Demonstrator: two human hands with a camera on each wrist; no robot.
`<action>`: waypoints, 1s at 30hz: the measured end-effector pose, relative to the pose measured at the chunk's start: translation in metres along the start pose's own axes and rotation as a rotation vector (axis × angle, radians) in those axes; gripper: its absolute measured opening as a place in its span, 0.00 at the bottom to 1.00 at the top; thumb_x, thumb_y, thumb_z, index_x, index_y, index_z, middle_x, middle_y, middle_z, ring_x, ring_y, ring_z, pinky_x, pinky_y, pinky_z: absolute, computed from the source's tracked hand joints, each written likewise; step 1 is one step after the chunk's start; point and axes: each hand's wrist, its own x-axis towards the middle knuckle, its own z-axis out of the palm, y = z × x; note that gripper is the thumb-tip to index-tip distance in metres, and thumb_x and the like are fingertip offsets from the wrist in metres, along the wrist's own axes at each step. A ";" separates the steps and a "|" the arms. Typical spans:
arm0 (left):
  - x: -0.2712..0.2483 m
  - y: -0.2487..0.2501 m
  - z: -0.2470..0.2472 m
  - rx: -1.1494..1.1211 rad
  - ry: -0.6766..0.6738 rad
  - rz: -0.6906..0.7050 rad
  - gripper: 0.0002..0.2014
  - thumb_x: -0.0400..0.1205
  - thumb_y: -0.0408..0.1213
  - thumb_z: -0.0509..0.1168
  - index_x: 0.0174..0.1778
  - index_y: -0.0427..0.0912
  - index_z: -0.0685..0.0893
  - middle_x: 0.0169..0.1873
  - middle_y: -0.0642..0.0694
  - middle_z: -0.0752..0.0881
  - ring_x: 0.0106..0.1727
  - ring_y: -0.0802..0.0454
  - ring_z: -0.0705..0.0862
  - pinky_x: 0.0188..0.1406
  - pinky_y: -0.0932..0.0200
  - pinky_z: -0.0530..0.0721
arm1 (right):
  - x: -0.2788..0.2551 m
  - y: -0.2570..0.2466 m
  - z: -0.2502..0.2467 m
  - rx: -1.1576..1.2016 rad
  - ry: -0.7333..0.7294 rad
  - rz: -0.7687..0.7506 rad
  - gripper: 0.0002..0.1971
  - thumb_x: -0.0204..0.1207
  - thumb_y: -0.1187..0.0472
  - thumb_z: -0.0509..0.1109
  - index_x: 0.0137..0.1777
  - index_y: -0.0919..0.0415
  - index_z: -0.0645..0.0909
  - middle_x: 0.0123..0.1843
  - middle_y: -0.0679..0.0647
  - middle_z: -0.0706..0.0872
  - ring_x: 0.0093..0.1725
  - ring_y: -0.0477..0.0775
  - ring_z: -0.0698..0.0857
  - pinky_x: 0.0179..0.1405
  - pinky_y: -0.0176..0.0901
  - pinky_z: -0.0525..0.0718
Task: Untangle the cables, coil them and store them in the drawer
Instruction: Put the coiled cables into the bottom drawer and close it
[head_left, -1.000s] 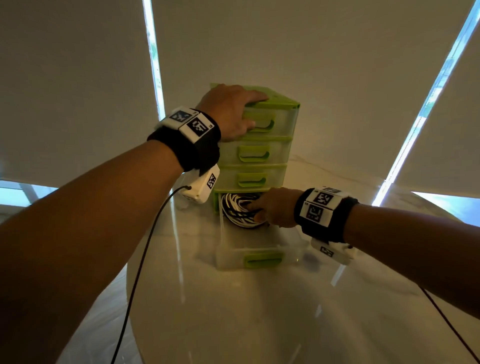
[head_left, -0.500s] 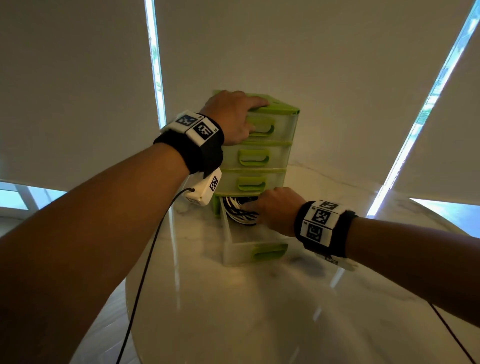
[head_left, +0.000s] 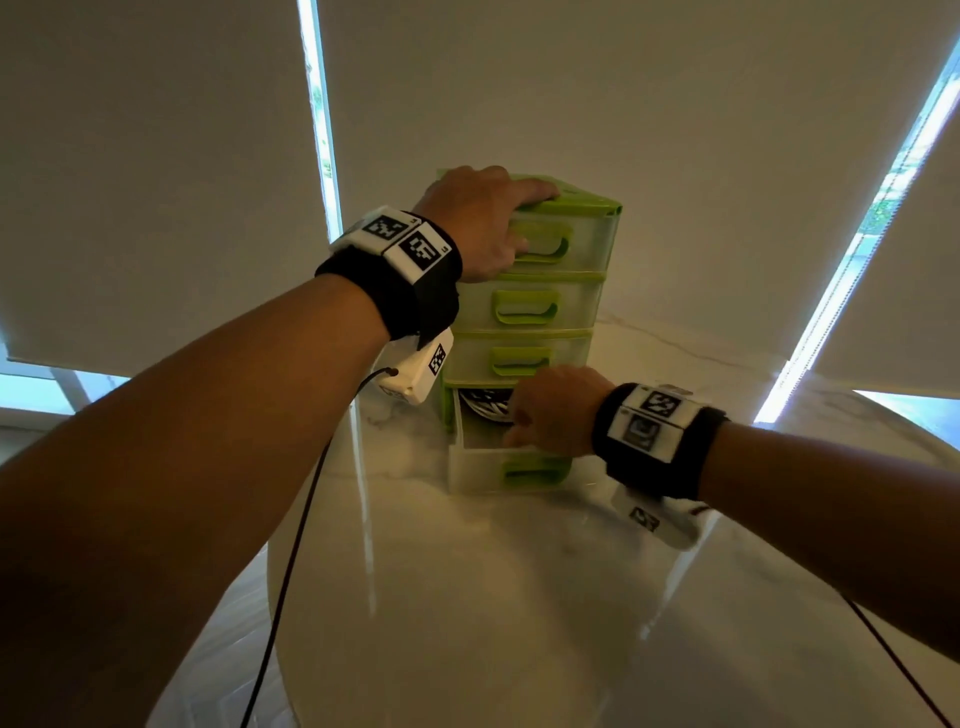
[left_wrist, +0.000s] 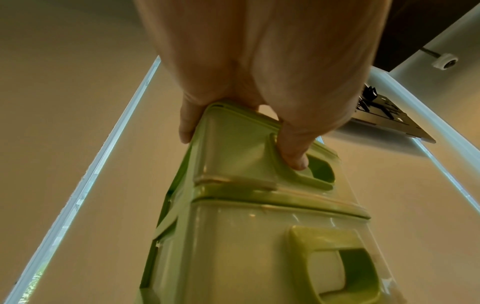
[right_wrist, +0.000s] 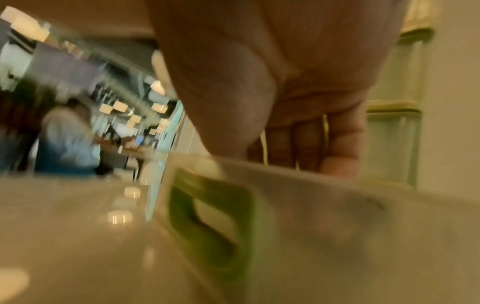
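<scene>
Partly open drawer (head_left: 498, 457), long axis toward viewer

A glossy white marble-patterned round table (head_left: 467, 597) is seen; a green-framed translucent plastic drawer tower (head_left: 582, 312) stands on it.

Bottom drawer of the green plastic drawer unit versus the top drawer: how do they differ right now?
The bottom drawer is pulled partly out; the top drawer is pushed in. The bottom drawer holds a coiled black-and-white cable; no contents show in the top drawer. The right hand is at the bottom drawer's front; the left hand grips the unit at the top drawer. Both are translucent with green handles.
</scene>
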 end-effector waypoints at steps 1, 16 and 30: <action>0.000 0.000 0.000 -0.003 0.005 0.003 0.28 0.82 0.52 0.64 0.79 0.63 0.64 0.71 0.44 0.76 0.70 0.39 0.74 0.69 0.41 0.72 | -0.005 0.004 0.006 0.108 -0.024 0.015 0.25 0.79 0.32 0.56 0.51 0.52 0.84 0.49 0.50 0.86 0.47 0.54 0.83 0.50 0.48 0.83; 0.001 -0.002 0.000 -0.027 -0.019 0.007 0.29 0.81 0.52 0.64 0.79 0.62 0.65 0.73 0.44 0.75 0.71 0.39 0.73 0.70 0.42 0.72 | -0.018 0.007 0.008 0.242 0.067 0.142 0.17 0.78 0.43 0.67 0.64 0.45 0.82 0.61 0.51 0.85 0.58 0.57 0.83 0.54 0.45 0.78; -0.082 -0.029 0.075 -1.055 -0.413 -0.477 0.53 0.65 0.19 0.75 0.78 0.61 0.57 0.64 0.46 0.81 0.63 0.42 0.82 0.63 0.37 0.82 | -0.013 0.052 0.039 1.317 0.083 0.395 0.60 0.60 0.69 0.85 0.85 0.50 0.47 0.82 0.61 0.64 0.77 0.63 0.71 0.68 0.65 0.78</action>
